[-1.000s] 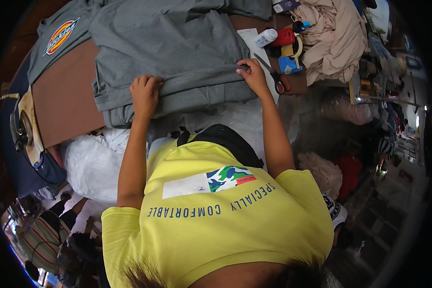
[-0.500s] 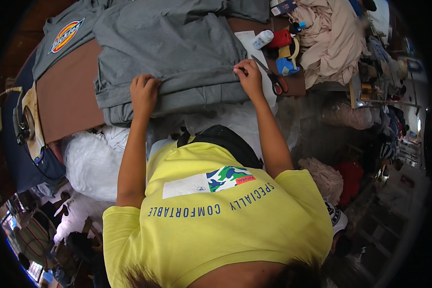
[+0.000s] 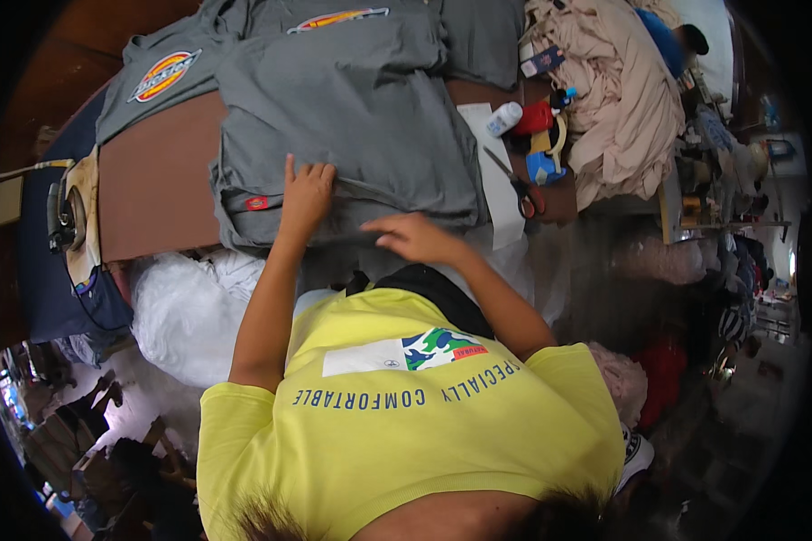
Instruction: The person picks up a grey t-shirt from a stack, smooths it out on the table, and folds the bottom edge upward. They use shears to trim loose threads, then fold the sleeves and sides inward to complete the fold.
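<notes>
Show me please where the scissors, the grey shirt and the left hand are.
scissors [image 3: 521,191]: head view, on the blades near the pivot.
grey shirt [image 3: 352,108]: head view, on its flat middle.
left hand [image 3: 307,191]: head view, on its back.

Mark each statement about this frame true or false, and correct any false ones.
1. The left hand lies flat on the folded grey cotton shirt. True.
2. The right hand holds the metal scissors. False: the scissors lie apart on the white paper strip, and the hand is at the shirt's near edge.
3. The shirt lies on a brown board tabletop. True.
4. A heap of beige cloth sits at the table's right end. True.
5. The person wears a red shirt. False: it is a yellow T-shirt.
6. The white plastic bottle stands on the grey shirt. False: it lies beside the shirt, near the paper strip.
</notes>
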Tool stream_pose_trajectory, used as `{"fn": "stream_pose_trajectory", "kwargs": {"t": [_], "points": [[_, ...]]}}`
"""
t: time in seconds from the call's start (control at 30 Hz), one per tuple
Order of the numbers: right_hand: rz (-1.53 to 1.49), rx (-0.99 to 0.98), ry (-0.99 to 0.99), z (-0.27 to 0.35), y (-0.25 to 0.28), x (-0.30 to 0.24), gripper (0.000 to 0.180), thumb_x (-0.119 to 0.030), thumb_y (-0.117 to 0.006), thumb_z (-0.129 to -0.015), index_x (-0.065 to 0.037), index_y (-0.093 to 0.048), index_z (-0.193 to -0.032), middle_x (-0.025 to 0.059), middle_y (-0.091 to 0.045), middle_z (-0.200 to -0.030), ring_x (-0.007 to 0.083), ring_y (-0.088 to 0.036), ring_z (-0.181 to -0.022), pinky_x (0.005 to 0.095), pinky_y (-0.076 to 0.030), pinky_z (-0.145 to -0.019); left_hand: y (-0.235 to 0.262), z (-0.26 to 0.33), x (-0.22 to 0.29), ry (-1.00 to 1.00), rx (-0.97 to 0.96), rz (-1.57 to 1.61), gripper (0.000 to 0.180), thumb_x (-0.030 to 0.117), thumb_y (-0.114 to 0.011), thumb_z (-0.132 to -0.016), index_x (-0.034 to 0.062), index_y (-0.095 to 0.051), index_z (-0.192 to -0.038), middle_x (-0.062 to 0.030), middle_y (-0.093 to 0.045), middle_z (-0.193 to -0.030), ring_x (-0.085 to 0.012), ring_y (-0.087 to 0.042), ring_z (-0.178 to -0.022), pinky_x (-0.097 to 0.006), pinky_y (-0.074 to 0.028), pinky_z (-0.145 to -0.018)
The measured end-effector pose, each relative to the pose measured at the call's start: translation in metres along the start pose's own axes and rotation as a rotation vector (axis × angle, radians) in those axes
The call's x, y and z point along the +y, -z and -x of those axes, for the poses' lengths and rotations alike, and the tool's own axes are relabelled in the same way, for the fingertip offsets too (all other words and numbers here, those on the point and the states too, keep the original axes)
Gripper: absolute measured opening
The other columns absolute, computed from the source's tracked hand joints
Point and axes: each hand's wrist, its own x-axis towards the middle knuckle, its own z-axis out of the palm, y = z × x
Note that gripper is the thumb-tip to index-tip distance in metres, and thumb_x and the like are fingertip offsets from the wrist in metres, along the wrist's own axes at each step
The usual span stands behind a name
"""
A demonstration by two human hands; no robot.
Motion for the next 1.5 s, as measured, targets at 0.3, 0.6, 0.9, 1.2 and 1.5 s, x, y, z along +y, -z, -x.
{"fn": "stream_pose_trajectory", "kwargs": {"t": [0.3,0.6,0.9,1.2,1.5], "points": [[-0.590,0.405,-0.065,-0.106,0.067,-0.070,0.046,-0.018,-0.057,-0.082,-0.004,-0.046,-0.125,0.0178,-0.054,-0.120,0.0337,-0.050,-0.110,0.0376,-0.037,-0.097,0.190,0.027,0.038,0.084,0.387,0.679,0.024,0.016,-0.062,-0.080,0.0024,-0.054,-0.097,-0.0098,-0.059,-0.077,-0.0277,-0.056,-0.069,-0.034,-0.045,-0.067],[-0.717,0.634,0.236,-0.129,0.117,-0.115,0.043,-0.019,-0.057,-0.081,-0.005,-0.049,-0.121,0.0168,-0.055,-0.117,0.0318,-0.053,-0.105,0.0371,-0.039,-0.094,0.105,-0.044,0.053,0.081,0.883,0.743,0.022,0.014,-0.062,-0.080,-0.0028,-0.059,-0.093,-0.0170,-0.063,-0.088,-0.0293,-0.061,-0.075,-0.032,-0.046,-0.074],[-0.515,0.411,-0.118,-0.080,0.105,-0.048,0.040,-0.019,-0.058,-0.081,-0.005,-0.052,-0.118,0.0158,-0.057,-0.114,0.0300,-0.055,-0.101,0.0367,-0.041,-0.091,0.097,-0.062,-0.025,0.415,0.268,1.308,0.022,0.013,-0.063,-0.080,-0.0034,-0.060,-0.094,-0.0154,-0.063,-0.092,-0.0256,-0.061,-0.079,-0.031,-0.048,-0.076],[-0.480,0.117,-0.180,-0.034,0.098,-0.050,0.038,-0.019,-0.058,-0.080,-0.005,-0.055,-0.114,0.0148,-0.059,-0.111,0.0282,-0.057,-0.097,0.0363,-0.043,-0.087,0.139,-0.041,0.003,0.159,0.102,1.941,0.022,0.013,-0.064,-0.081,-0.0040,-0.060,-0.095,-0.0137,-0.063,-0.096,-0.0218,-0.061,-0.083,-0.030,-0.049,-0.077],[0.365,-0.758,-0.031,-0.050,0.112,-0.110,0.029,-0.015,-0.056,-0.078,-0.003,-0.061,-0.104,0.0097,-0.064,-0.102,0.0199,-0.061,-0.085,0.0333,-0.047,-0.078,0.218,-0.029,-0.025,-0.157,-1.058,1.353,0.023,0.013,-0.064,-0.081,-0.0047,-0.060,-0.095,-0.0121,-0.062,-0.099,-0.0181,-0.061,-0.087,-0.029,-0.050,-0.079]]}}
